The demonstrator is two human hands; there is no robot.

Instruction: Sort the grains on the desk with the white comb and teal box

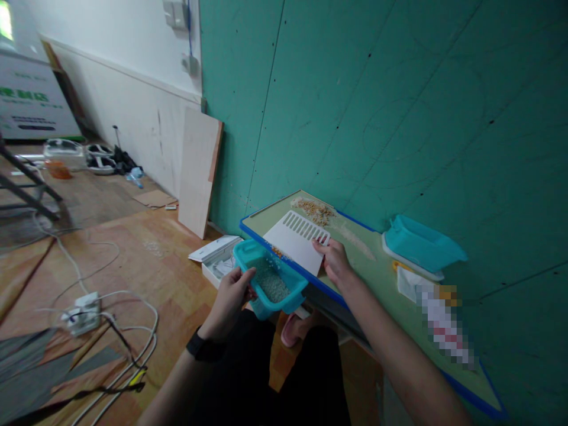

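Note:
My left hand grips the near left rim of a turquoise plastic tub, held just below the edge of a blue-rimmed board. Pale grains cover the bottom of the tub. In my right hand is a flat white plastic scraper with a row of slots along its far edge. It lies low over the board, its near side by the tub. Orange-yellow kernels sit at the board's edge between scraper and tub. A heap of mixed kernels lies farther back on the board.
Another turquoise tub stands on a white lid at the board's right, near a partly blurred packet. A white box lies on the floor behind the held tub. Cables and a power strip spread at left. A green wall rises behind.

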